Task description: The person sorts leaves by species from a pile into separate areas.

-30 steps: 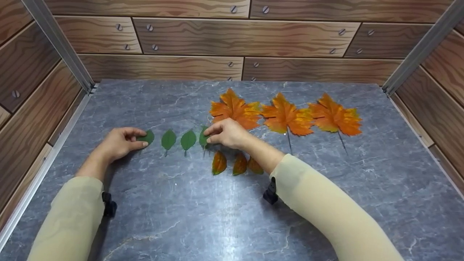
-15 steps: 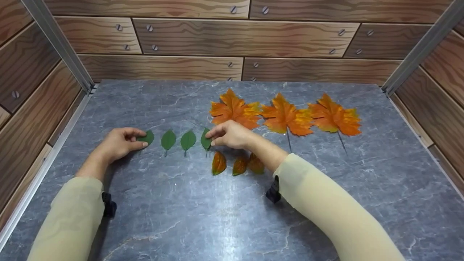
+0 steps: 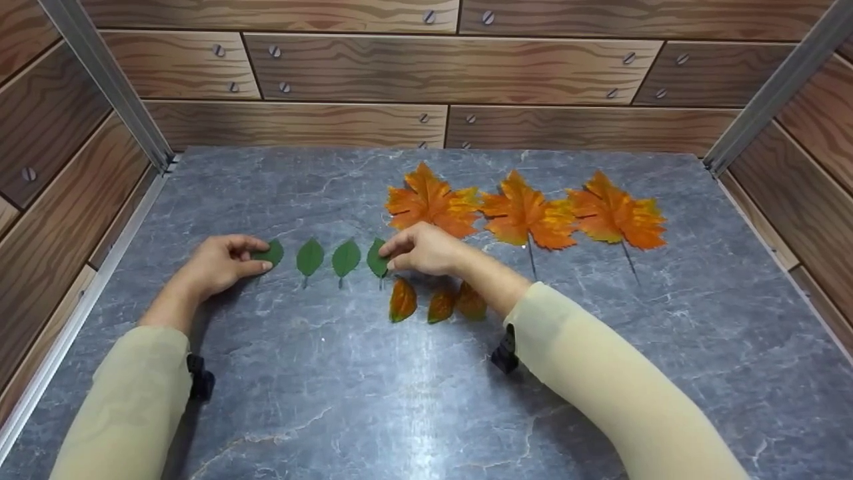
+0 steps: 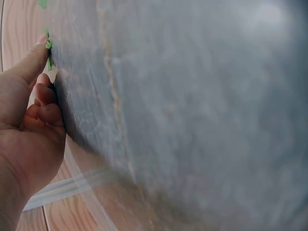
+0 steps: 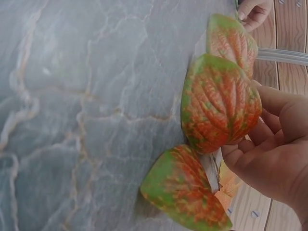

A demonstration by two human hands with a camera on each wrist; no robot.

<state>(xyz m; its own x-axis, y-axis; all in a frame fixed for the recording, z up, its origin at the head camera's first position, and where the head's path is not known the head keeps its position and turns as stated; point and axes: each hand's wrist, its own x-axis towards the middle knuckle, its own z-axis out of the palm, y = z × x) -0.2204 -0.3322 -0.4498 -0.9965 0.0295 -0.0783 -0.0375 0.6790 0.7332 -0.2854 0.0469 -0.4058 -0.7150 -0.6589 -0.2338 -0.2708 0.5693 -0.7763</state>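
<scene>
Four-in-a-row is too exact, so: several small green leaves lie in a row across the table. At the row's left end, my left hand pinches a green leaf between thumb and fingers, flat against the table. At the right end, my right hand holds another green leaf by its right side, its stem pointing toward me. Two more, a green leaf and a green leaf, lie between the hands. The right wrist view shows orange-green leaves in front of the right hand, hiding its fingertips.
Three orange maple leaves lie in a row behind and right of the right hand. Three small orange-green leaves lie below it, one partly under the forearm. Wood-patterned walls and metal posts enclose the grey marbled table.
My right hand has shifted slightly right with its green leaf, widening the gap to the neighbouring leaf. The left hand has stayed still.
</scene>
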